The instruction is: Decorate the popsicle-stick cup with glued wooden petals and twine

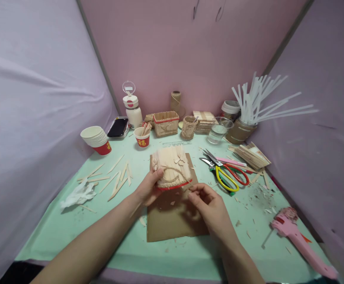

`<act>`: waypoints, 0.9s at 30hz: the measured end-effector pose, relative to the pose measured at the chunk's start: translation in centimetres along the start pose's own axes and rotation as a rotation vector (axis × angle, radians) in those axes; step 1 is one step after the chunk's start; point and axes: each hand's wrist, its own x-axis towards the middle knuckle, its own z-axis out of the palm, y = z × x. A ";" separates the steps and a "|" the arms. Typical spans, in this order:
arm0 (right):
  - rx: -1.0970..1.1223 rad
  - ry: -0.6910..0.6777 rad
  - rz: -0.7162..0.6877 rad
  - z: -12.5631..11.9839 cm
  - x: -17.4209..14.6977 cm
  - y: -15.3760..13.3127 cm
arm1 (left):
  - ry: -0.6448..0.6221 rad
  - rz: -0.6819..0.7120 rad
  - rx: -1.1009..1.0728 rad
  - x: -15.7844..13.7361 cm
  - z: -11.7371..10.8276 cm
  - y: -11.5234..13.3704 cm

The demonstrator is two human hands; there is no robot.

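In the head view, the left hand (151, 185) grips the left side of one pale wooden-stick basket with a red band (173, 156); the right hand (209, 200) has its thumb and fingertips drawn together just beside the basket's lower right corner, whether on the thin brown twine (174, 169) I cannot tell. Beyond, one red-and-white paper cup (142, 142) holds wooden sticks (145, 129), one clear plastic cup (217, 135) clear liquid, one brown jar (239, 133) many white sticks (252, 104).

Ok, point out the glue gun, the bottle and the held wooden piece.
Glue gun (299, 241), head view: its pink handle.
Bottle (134, 117), head view: its white body.
Wooden piece (171, 158), head view: its stick wall.
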 end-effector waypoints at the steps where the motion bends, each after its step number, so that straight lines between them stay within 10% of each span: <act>1: 0.077 0.023 0.030 0.1 -0.1 -0.1 | 0.002 0.021 0.019 0.0 0.1 0.0; 10: 0.604 -0.132 0.461 0.4 0.7 -0.6 | 0.034 0.200 0.103 0.6 -0.1 -0.9; 17: 0.560 0.077 0.236 0.4 1.2 -0.8 | 0.014 0.199 0.155 0.7 -0.3 -1.1; 27: -0.088 0.283 -0.330 -0.5 1.5 -1.6 | -0.029 0.137 0.143 0.6 -0.5 -1.5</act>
